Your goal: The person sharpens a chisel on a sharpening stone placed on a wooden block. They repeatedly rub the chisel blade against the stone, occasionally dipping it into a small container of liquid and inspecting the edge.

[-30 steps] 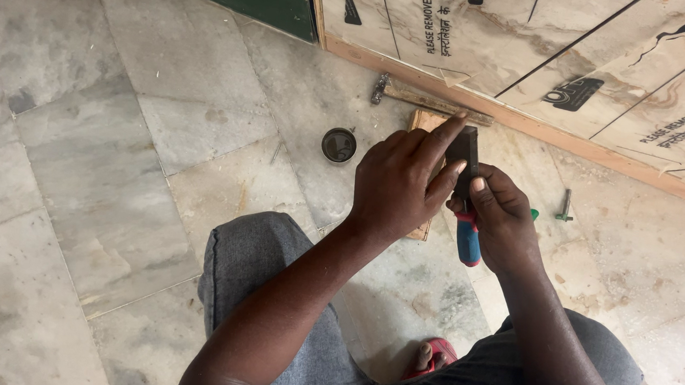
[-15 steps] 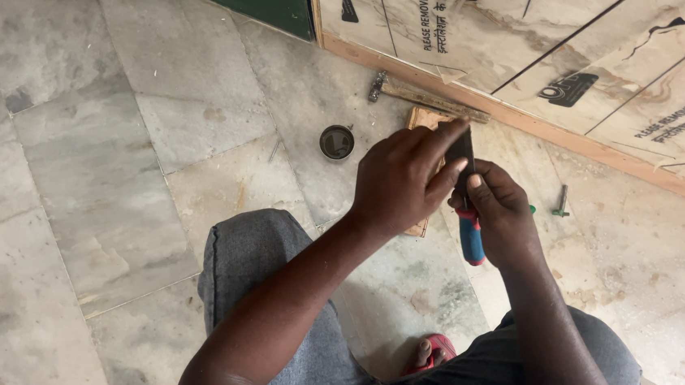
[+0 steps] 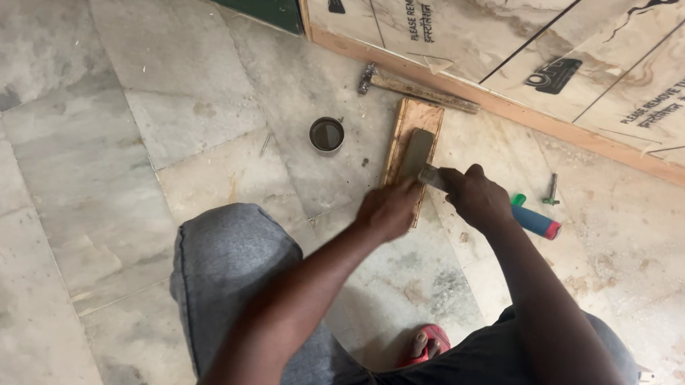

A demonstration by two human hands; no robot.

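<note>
Two hands, left (image 3: 388, 210) and right (image 3: 476, 199). One chisel (image 3: 532, 221), one sharpening stone (image 3: 416, 153), one wooden block (image 3: 411, 125), one hammer (image 3: 416, 87), one small round tin (image 3: 327, 135), one green screw (image 3: 551, 189), one red sandal (image 3: 427, 344).

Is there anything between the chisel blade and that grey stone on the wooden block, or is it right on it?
Nothing visible stands between them. The right hand holds the chisel by its blue handle, and the blade's tip meets the near end of the grey stone lying on the wooden block. The left hand rests on the block's near end, beside the blade.
</note>
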